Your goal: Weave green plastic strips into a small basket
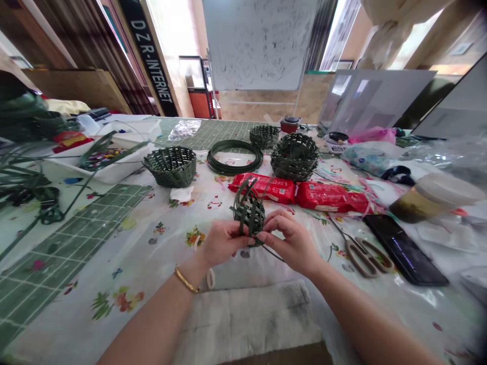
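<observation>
A small, partly woven dark green basket (250, 212) stands between my hands, its loose strips sticking up and curving over at the top. My left hand (225, 243) grips its lower left side, thumb in front. On the lower right side, my right hand (288, 239) is closed, with thumb and forefinger pinching a dark green weaving strip against the weave. The tail of that strip (274, 254) runs out below the right hand. My fingers partly cover the basket's base.
Behind lie red packets (262, 187), a coil of green strip (235, 158) and finished woven baskets (171, 166), (294, 156). Scissors (367, 257), a phone (406, 249) and a tilted plastic cup (433, 197) are at right. A white tray (125, 162) and loose strips lie left.
</observation>
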`<state>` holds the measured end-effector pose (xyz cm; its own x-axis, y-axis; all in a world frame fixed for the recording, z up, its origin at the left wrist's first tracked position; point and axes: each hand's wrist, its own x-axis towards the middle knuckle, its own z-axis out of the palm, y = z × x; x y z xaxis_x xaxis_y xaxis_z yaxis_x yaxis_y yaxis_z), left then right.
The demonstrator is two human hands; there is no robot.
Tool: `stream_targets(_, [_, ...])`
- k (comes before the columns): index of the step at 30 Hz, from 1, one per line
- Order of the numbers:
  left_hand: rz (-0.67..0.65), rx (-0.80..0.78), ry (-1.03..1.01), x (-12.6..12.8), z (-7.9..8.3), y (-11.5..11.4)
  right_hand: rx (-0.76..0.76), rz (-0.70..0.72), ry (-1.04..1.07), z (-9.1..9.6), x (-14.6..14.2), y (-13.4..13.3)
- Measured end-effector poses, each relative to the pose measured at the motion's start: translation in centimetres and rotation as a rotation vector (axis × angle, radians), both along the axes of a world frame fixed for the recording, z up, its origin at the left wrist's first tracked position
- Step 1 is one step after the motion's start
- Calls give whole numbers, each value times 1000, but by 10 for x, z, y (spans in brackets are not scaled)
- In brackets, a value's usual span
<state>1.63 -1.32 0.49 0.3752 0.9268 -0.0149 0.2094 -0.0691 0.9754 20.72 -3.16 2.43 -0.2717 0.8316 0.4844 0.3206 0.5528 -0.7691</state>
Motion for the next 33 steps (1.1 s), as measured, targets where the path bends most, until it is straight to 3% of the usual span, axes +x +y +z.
stream_targets(3, [-22,10,33,3,5,-4,-28,-61,78,-7,-7,-2])
stream_targets(7, [-31,4,91,9,12,-8,-202,-187,214,-12,-10,-4])
stream_targets(11, [-35,3,108,9,11,-8,-276,-257,73,-5,0,3])
stream_targets(13, [-10,-18,73,6,7,-6,-303,-162,-20,1,12,8])
stream_targets(17, [26,-50,0,-1,0,-2,-458,282,51,8,43,18])
stream_targets(20, [11,-74,-47,-5,0,-1,-590,427,25,5,57,23])
stream_targets(22, [-15,-85,-65,-7,1,-1,-599,357,-5,1,56,26])
stream_targets(27, [-56,-87,-87,-4,5,-1,-480,-85,-96,-15,38,30])
stream_targets(29, [-37,-70,-76,-2,7,-2,-571,-95,-161,-17,37,31])
stream_targets(33, [-8,-31,-30,3,11,-6,-851,43,-478,-8,49,28])
